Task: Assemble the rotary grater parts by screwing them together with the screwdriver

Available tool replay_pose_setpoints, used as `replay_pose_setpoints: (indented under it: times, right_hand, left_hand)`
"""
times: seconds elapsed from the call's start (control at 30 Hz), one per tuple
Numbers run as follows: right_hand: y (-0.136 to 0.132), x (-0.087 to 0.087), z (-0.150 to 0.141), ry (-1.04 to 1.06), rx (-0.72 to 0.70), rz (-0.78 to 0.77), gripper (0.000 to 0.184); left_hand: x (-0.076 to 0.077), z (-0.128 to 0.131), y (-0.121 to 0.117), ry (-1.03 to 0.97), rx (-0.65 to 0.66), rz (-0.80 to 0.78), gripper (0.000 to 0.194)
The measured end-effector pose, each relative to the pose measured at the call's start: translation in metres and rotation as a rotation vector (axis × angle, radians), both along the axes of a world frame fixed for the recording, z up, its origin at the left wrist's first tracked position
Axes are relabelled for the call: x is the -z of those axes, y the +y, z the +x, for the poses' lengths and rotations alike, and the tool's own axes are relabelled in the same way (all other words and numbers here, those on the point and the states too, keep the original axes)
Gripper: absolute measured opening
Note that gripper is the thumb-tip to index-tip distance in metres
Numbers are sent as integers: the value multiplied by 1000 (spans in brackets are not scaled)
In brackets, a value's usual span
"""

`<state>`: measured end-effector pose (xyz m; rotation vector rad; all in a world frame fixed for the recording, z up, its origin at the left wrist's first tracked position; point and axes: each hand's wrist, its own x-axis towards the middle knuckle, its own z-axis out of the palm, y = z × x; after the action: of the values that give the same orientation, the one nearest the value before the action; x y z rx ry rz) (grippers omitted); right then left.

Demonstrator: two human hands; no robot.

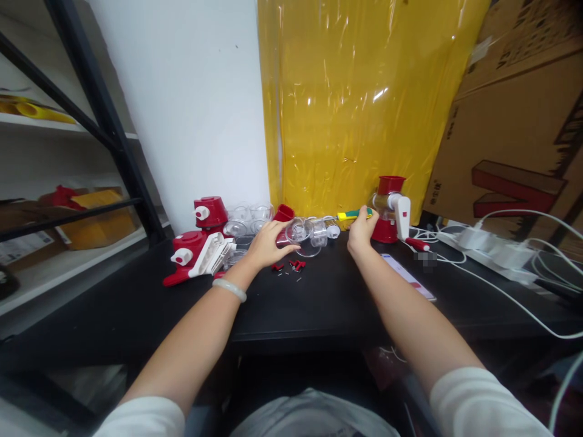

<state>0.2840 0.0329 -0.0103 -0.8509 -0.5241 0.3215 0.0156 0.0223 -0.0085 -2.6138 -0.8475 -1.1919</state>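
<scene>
My left hand [269, 244] is closed around a red and clear plastic grater body [298, 229] lying on its side on the black table. The hand's fingers partly cover its red part. My right hand [361, 230] grips a screwdriver [348, 215] by its yellow and green handle. The screwdriver's shaft points left towards the clear end of the body; whether its tip touches anything is too small to tell. Small red plastic pieces [297, 265] and several tiny screws [286, 274] lie on the table just in front of the body.
An assembled red and white rotary grater [390, 209] stands at right, beside a phone [407, 276] and a power strip [492, 252] with white cables. Red bases [210, 212], white handles [215, 255] and clear parts [248, 218] are grouped at left. A yellow plastic sheet [355, 109] hangs behind.
</scene>
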Motion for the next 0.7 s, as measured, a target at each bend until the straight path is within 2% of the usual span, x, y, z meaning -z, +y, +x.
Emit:
replay_pose_setpoints:
  times: [0.2, 0.47, 0.63, 0.7]
  right_hand:
    - [-4, -2, -2, -6, -14, 4, 22]
    - [-6, -2, -3, 32, -62, 22, 23]
    - [-4, -1, -4, 70, -73, 54, 13]
    - [-2, 0, -2, 85, -49, 22, 21]
  left_hand:
    - [2, -1, 3, -2, 8, 16, 66]
    - [1, -1, 1, 10, -5, 19, 65]
    - [1, 0, 1, 5, -3, 13, 64]
    - [2, 0, 2, 8, 0, 13, 65]
